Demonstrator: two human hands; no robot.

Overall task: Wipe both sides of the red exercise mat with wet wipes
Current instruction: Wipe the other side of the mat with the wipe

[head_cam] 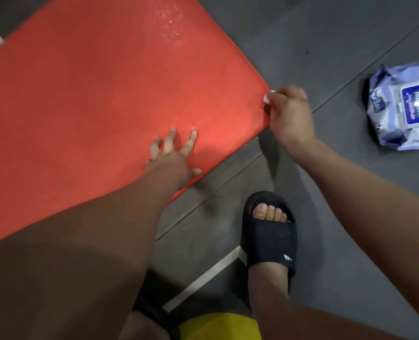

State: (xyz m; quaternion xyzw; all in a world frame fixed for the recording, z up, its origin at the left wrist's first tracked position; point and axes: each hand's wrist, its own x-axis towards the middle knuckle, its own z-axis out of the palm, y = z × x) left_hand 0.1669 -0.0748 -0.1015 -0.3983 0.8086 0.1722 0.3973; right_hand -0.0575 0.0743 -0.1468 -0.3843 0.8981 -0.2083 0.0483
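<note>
Floor: left hand splayed on mat, right hand (seemingly) pinching corner.

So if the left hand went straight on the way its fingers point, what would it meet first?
Probably only more red mat. The left hand lies flat on it, fingers aimed toward a wet, shiny patch farther up; nothing else shows in that line.

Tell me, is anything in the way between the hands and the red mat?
Nothing visible. The left hand rests with spread fingers on the red mat near its edge, and the right hand pinches its corner. The wipes pack lies apart on the floor, off the mat.
</note>
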